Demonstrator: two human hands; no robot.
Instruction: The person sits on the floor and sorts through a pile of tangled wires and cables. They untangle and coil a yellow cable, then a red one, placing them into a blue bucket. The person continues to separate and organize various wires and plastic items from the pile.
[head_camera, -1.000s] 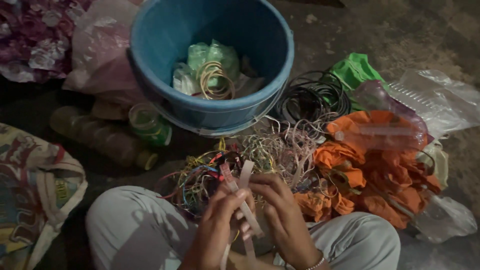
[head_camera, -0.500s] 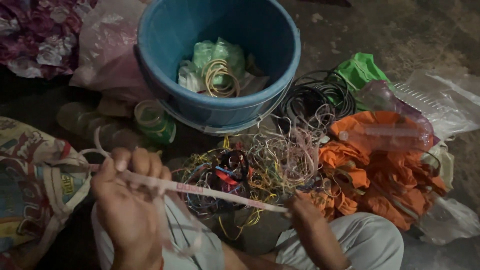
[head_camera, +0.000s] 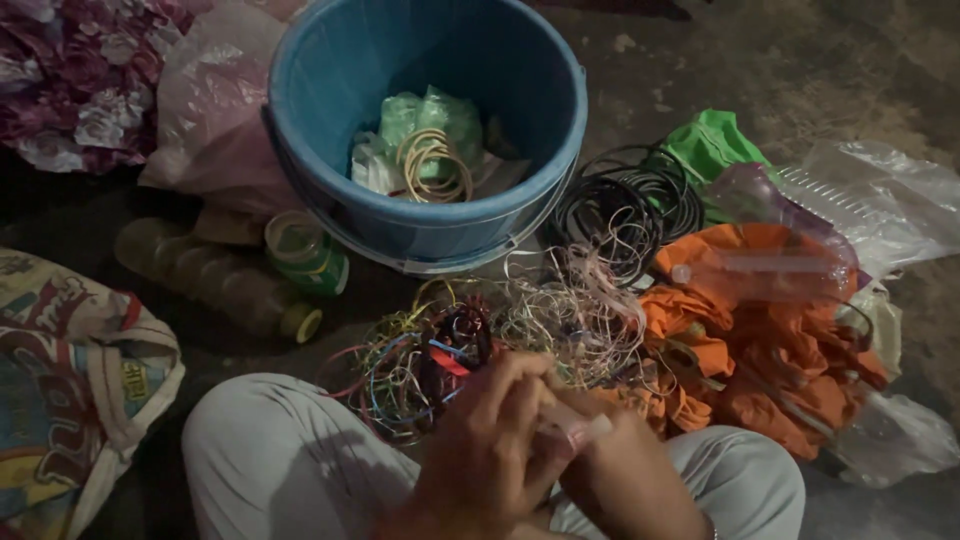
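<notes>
Plastic strapping strip (head_camera: 575, 425), pale and flat, sits pinched between my two hands low in the view, above my lap. Going from big to small: blue bucket (head_camera: 330, 130) ahead holding green bags and a coil, orange cloth (head_camera: 770, 370) to the right, black wire coils (head_camera: 625, 200), then the tangle of coloured bands (head_camera: 470, 340) just beyond my knuckles. My left hand (head_camera: 490, 450) closes its grip over the strip; my right hand (head_camera: 620, 470) pinches its end. I judge it light, springy and slick, best held flat-on near an end.
</notes>
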